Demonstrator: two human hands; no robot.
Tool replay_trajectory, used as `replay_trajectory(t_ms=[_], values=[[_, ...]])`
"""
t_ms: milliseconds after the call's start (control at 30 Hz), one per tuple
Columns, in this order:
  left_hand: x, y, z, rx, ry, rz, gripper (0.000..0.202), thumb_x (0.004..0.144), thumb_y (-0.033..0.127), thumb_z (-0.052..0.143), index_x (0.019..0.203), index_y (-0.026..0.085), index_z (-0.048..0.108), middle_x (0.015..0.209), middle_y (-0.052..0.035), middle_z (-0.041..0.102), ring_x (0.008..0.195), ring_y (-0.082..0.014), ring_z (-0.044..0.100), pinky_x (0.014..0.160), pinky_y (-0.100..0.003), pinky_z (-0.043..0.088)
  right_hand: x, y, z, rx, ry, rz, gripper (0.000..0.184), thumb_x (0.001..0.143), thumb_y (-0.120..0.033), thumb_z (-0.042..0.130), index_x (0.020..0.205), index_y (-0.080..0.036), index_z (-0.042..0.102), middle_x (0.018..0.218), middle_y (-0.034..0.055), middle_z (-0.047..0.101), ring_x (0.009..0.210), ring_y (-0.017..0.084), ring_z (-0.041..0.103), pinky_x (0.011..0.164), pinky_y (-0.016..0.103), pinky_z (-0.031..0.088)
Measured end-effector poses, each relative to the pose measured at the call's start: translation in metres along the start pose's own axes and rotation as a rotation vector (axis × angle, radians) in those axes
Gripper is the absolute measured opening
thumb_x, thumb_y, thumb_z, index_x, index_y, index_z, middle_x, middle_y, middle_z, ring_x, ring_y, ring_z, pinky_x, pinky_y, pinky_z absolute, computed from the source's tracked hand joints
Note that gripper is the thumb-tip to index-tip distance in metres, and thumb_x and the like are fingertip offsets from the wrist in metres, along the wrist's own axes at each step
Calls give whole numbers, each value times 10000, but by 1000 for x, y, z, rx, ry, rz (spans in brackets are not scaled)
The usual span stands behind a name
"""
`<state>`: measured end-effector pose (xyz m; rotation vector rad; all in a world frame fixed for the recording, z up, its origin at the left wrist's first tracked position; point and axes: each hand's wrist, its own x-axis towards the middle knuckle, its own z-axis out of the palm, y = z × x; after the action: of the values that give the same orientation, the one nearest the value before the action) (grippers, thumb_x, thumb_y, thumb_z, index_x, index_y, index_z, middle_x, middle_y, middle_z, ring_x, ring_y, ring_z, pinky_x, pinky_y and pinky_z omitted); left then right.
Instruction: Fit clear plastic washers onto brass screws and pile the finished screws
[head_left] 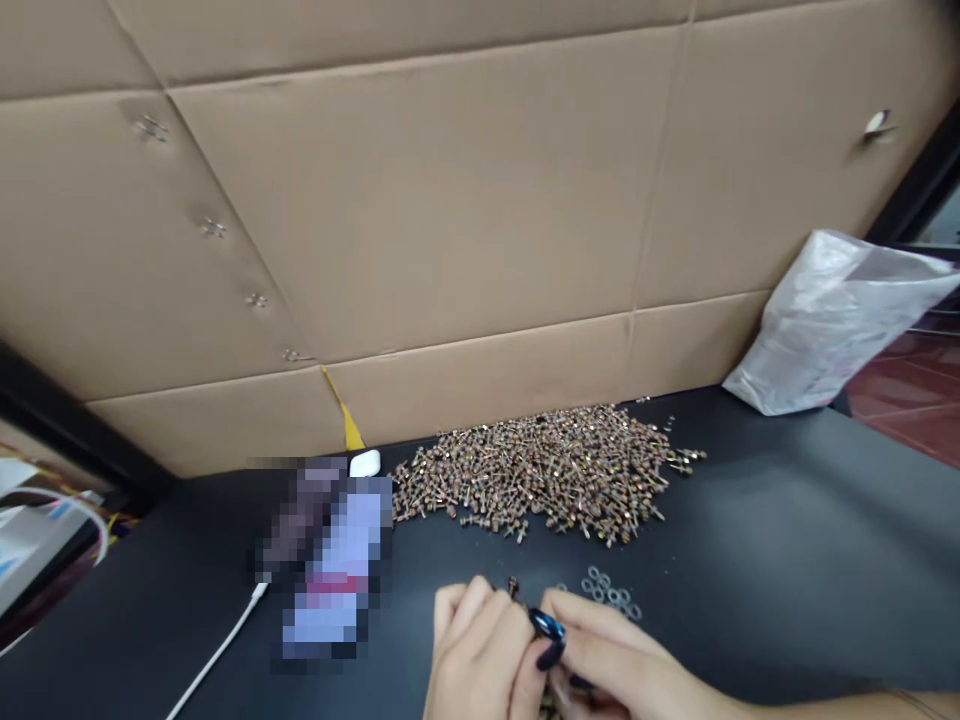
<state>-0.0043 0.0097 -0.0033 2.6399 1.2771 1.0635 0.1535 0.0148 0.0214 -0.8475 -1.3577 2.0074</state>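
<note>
My left hand point(476, 650) and my right hand point(611, 655) meet low in the middle of the view, fingers curled towards each other. A small screw point(513, 588) stands up at the left hand's fingertips and seems pinched there. Below them, more small metal pieces point(551, 702) are partly hidden by my fingers. Just above the right hand lies a small group of grey metal washers or nuts point(609, 592). Farther back on the black tabletop point(750, 560) spreads a large heap of copper-and-brass-coloured screws point(544, 475).
Flattened cardboard point(450, 220) lines the back of the table. A white plastic bag point(832, 325) sits at the back right. At left lie a blurred, pixelated object point(330, 560), a small white item point(364, 463) and a white cable point(217, 650).
</note>
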Motion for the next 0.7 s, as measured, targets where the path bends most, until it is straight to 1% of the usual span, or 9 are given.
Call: replay_trajectory(t_ms=[33,100,233,333,433,500,567,633,700], values=[[1,4,-1,-34,-27,-11,405,968,315,167,698,190,442,611,-4,475,596,-144,436,606,-310,311,-4,-1,0,23,-9,1,388,832,-550,487,736,-178,428,569,-66,407,465,54,362,450,172,305],[3,11,-3,-90,-64,-29,381,965,285,173,702,188,430,617,-4,459,611,-148,426,617,-313,296,-13,-1,3,46,12,-2,413,810,-585,489,734,-196,373,554,-81,332,466,56,282,449,176,253],[4,20,-9,-74,-96,1,328,950,220,218,690,182,413,643,-8,462,646,-157,398,648,-329,268,-23,5,7,-55,149,-80,377,862,-570,405,776,-204,391,616,-63,315,535,83,274,493,194,270],[7,22,-11,-26,-90,9,297,943,196,249,701,179,422,661,-7,465,661,-157,378,660,-334,255,-20,9,5,-210,189,-203,370,912,-522,326,744,-198,391,633,-51,330,552,93,269,494,209,266],[14,26,-13,-37,-55,12,291,941,199,253,696,181,410,667,-6,457,666,-156,370,661,-333,261,-19,6,2,-323,213,-298,339,931,-473,314,725,-206,351,635,-51,322,571,103,276,523,225,290],[16,29,-12,-79,-17,-17,298,943,197,235,688,183,388,674,-5,450,671,-154,377,662,-328,271,-21,1,1,-389,216,-368,323,940,-460,293,742,-210,345,656,-47,326,591,110,292,558,237,318],[15,31,-10,-117,6,-38,298,946,196,223,692,185,380,677,-3,445,671,-152,380,663,-324,278,-24,-1,0,-451,179,-435,316,950,-443,269,758,-207,355,682,-40,343,609,114,313,593,249,338],[11,32,-8,-130,-4,-34,290,947,197,225,706,186,386,680,-2,443,667,-151,377,664,-323,278,-28,1,1,-480,143,-474,315,955,-431,257,775,-200,372,700,-33,360,624,115,331,613,255,349],[6,31,-7,-125,-27,-14,285,945,200,229,713,184,393,683,-4,445,667,-153,375,662,-326,276,-31,7,1,-469,126,-472,317,956,-431,258,787,-194,383,703,-29,368,628,115,337,616,256,353]])
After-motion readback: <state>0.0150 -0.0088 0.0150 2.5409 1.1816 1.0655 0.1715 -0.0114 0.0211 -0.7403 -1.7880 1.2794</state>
